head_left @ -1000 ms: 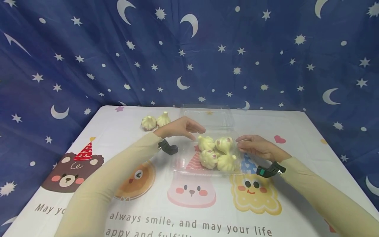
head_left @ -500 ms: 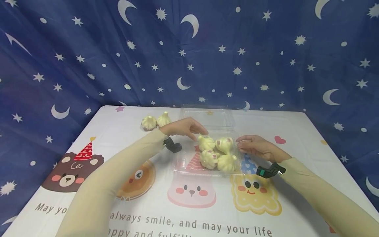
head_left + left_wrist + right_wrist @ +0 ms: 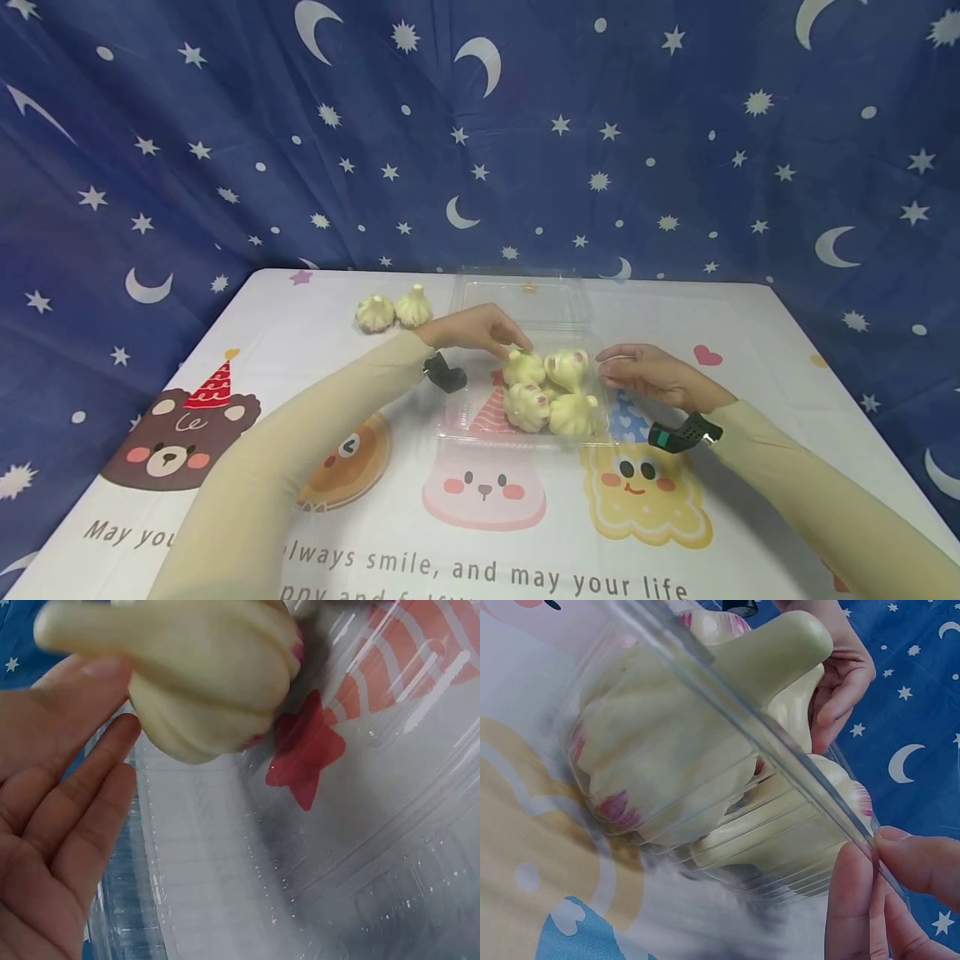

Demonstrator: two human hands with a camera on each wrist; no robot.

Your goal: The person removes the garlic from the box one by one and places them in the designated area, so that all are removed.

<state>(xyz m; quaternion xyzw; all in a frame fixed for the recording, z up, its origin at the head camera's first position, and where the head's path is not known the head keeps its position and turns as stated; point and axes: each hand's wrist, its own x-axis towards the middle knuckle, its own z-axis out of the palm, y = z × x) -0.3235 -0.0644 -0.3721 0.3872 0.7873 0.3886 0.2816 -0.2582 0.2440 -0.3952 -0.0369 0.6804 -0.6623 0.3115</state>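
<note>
Several garlic bulbs (image 3: 573,414) lie in the right part of an open clear plastic box (image 3: 468,429). My left hand (image 3: 480,327) reaches over the box from the left and holds the back-left garlic bulb (image 3: 524,367). In the left wrist view, the thumb lies against the stem of that garlic bulb (image 3: 210,667), and other fingers touch its side. At the box's right side is my right hand (image 3: 648,375). Its thumb and fingers (image 3: 915,859) pinch the rim of the clear box (image 3: 810,780) in the right wrist view.
Two more garlic bulbs (image 3: 375,313) stand on the table at the back left, beside the left forearm. The box's clear lid (image 3: 525,304) lies folded back toward the blue star-patterned curtain (image 3: 525,125). A printed white cloth (image 3: 360,500) covers the table.
My left hand has moved right and slightly down onto the back-left garlic bulb, and its fingers have closed in on it. The right hand stays at the box's rim.
</note>
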